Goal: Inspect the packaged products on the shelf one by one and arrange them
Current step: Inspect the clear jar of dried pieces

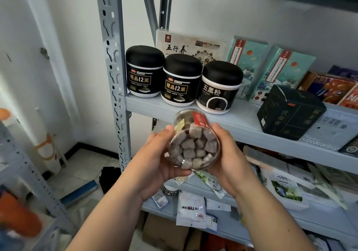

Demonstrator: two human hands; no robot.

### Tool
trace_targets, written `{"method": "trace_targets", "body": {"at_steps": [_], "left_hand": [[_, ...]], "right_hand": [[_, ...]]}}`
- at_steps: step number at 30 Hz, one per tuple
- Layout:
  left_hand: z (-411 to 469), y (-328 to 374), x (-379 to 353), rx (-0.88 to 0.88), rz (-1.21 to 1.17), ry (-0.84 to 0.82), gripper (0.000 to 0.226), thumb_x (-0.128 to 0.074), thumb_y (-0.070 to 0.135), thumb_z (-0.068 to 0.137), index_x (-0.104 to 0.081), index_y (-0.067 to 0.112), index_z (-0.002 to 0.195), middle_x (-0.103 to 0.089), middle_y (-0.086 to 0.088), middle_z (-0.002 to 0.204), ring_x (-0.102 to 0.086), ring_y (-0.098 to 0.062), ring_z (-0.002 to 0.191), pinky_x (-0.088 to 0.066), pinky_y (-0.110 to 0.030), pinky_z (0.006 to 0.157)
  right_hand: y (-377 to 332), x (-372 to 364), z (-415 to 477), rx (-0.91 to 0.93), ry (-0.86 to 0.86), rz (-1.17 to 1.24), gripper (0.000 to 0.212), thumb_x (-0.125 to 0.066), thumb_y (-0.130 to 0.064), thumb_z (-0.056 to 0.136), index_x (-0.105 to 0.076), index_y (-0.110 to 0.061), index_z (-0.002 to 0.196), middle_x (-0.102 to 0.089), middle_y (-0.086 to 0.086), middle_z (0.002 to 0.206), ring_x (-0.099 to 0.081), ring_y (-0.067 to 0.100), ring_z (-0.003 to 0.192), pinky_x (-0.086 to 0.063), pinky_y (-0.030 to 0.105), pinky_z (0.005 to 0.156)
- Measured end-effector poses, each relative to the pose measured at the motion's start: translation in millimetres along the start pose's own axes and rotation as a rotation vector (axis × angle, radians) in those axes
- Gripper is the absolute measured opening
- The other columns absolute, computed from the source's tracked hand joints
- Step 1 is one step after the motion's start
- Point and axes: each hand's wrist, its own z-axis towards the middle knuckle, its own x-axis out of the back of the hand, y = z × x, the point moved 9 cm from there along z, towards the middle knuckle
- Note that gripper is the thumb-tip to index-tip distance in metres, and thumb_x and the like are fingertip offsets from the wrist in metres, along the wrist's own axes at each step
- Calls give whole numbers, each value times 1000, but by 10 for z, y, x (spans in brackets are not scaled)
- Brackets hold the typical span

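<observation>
Both hands hold a clear plastic jar (194, 146) of grey-brown cubes in front of the shelf, its bottom turned toward me and a red label on its upper side. My left hand (155, 153) grips its left side, fingers curled under it. My right hand (228, 153) cups its right side. On the grey metal shelf (242, 122) behind stand three black-lidded tubs (182, 80) in a row.
Behind the tubs lean a white box (193, 45) and two teal boxes (271, 68). A black carton (290, 113) sits at the right with colourful packs behind. The lower shelf (280, 208) holds several loose pouches. A perforated shelf upright (114, 66) stands left.
</observation>
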Motion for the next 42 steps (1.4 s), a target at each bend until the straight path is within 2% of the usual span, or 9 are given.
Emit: {"method": "trace_targets", "body": {"at_steps": [6, 10, 15, 19, 26, 32, 35, 37, 42], "left_hand": [[65, -58, 60, -12, 51, 113, 95, -69, 71, 75, -51, -1, 135, -65, -27, 125, -73, -28, 82, -56, -31, 49], [72, -129, -29, 75, 65, 129, 69, -43, 62, 97, -62, 3, 127, -72, -17, 94, -65, -20, 60, -49, -24, 38], [118, -182, -108, 97, 63, 118, 67, -38, 61, 99, -70, 3, 111, -70, -12, 77, -56, -18, 51, -47, -22, 37], [139, -214, -154, 115, 53, 88, 63, -36, 60, 100, -71, 9, 108, -76, -14, 92, -70, -21, 71, -56, -29, 49], [170, -307, -117, 96, -137, 132, 55, -38, 42, 104, -60, -3, 129, -69, -23, 116, -65, -36, 107, -56, -52, 96], [248, -454, -278, 215, -385, -9, 63, -35, 54, 104, -62, 6, 133, -66, -28, 127, -68, -41, 111, -62, -55, 77], [300, -457, -243, 207, -424, -12, 65, -37, 56, 102, -60, 6, 137, -65, -26, 130, -64, -40, 119, -63, -49, 72], [332, -428, -177, 128, -407, 24, 58, -41, 49, 100, -64, 5, 130, -69, -21, 120, -69, -35, 102, -62, -44, 72], [308, -165, -72, -236, -173, 82, 37, -53, 28, 87, -60, 18, 122, -67, -10, 112, -67, -27, 94, -55, -39, 74]], "right_hand": [[183, 63, 42, -18, 100, -44, 73, -45, -78, 85, -68, -26, 129, -75, 4, 121, -70, 25, 116, -52, 56, 104], [361, -22, 57, -124, 132, 4, 72, -41, -77, 80, -73, -27, 121, -78, 3, 112, -71, 28, 113, -51, 61, 103], [376, 48, 68, -174, 121, 68, 60, -37, -67, 97, -73, -25, 120, -78, 5, 112, -66, 31, 119, -46, 55, 106], [324, 81, 42, -94, 121, 123, 62, -51, -64, 92, -62, -19, 134, -76, 10, 118, -71, 31, 114, -53, 57, 102], [-2, 257, -131, 260, 66, -134, 50, -73, -40, 81, -51, -57, 122, -72, -9, 112, -71, 20, 108, -61, 49, 92], [-274, 194, -278, 498, 11, -314, 65, -75, -28, 76, -46, -48, 130, -58, -7, 126, -61, 27, 118, -54, 58, 96], [-323, 158, -309, 517, -1, -423, 64, -75, -32, 76, -45, -55, 127, -56, -9, 128, -59, 22, 121, -54, 51, 98], [-352, 128, -320, 509, 16, -509, 62, -75, -44, 73, -42, -60, 123, -54, -12, 128, -57, 15, 122, -53, 42, 101], [-363, 121, -276, 361, 46, -777, 89, -54, -80, 70, -20, -58, 149, -38, -19, 141, -40, -10, 121, -36, 11, 95]]}}
